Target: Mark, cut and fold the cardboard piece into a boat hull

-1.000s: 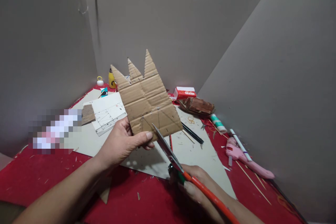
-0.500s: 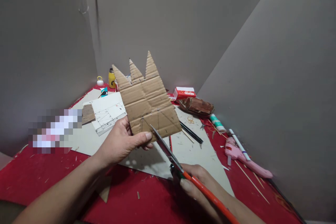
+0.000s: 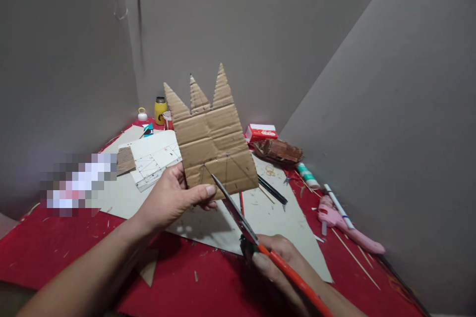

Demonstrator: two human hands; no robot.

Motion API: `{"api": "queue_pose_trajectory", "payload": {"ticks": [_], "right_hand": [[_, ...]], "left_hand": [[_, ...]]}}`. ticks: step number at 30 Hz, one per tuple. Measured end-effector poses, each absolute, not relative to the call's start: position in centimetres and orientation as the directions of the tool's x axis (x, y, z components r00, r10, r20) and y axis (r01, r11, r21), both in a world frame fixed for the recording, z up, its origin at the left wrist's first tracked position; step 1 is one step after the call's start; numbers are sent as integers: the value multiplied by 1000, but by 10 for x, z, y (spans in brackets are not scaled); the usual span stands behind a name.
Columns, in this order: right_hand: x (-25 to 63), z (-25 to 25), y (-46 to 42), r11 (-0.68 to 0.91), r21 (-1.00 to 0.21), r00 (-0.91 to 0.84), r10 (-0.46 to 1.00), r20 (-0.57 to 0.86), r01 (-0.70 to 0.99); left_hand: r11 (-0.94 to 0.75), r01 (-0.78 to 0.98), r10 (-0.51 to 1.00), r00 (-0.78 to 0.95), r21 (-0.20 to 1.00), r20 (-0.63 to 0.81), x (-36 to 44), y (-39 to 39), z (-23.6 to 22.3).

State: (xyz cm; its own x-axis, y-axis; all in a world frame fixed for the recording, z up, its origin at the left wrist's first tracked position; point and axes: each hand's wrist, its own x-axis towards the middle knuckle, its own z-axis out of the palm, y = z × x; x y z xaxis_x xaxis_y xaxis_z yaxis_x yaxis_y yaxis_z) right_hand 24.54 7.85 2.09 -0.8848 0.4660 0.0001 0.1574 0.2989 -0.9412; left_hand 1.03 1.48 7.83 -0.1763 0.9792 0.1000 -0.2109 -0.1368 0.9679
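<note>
My left hand (image 3: 182, 190) pinches the lower left edge of a brown corrugated cardboard piece (image 3: 213, 133), thumb on the near face. Three pointed spikes rise from its top, and pencil lines mark triangles along its lower part. Wrapped in my right hand (image 3: 277, 262) is a pair of scissors (image 3: 238, 215) with orange handles. A blade lies across the cardboard's bottom edge, its tip over the drawn lines near my left thumb. The other blade is mostly hidden behind the cardboard.
A white board (image 3: 290, 228) covers part of the red table (image 3: 208, 287). Drawn paper (image 3: 156, 163) lies left. To the right are a brown model boat (image 3: 278, 151), a glue bottle (image 3: 308, 176), a pink glue gun (image 3: 349, 230) and thin sticks. A yellow bottle (image 3: 160, 110) stands behind.
The cardboard has turned slightly more upright, its spikes shifting up and to the right. Both hands keep their grips, and the scissors stay at the lower edge with little movement.
</note>
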Motion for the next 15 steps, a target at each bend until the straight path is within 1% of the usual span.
{"api": "queue_pose_trajectory", "payload": {"ticks": [4,7,9,12,14,15], "right_hand": [[244,21,81,344,-924,-889,458,12,165],[244,21,81,367,-907,-880,474,-11,209],[246,22,80,379,-900,-874,487,-4,215],[249,23,77,387,-894,-864,504,1,224],[251,24,75,324,-905,-814,579,-39,274],[252,25,75,266,-918,-798,597,-81,292]], "left_hand": [[-185,-130,952,-268,974,145,6,16,81],[-235,-89,937,-286,968,201,5,17,80],[-245,-84,933,-289,966,212,7,17,79],[-179,-126,945,-297,976,136,12,17,78],[-43,-138,945,-328,990,-4,16,18,78],[15,-135,938,-341,991,-61,17,18,78]]}}
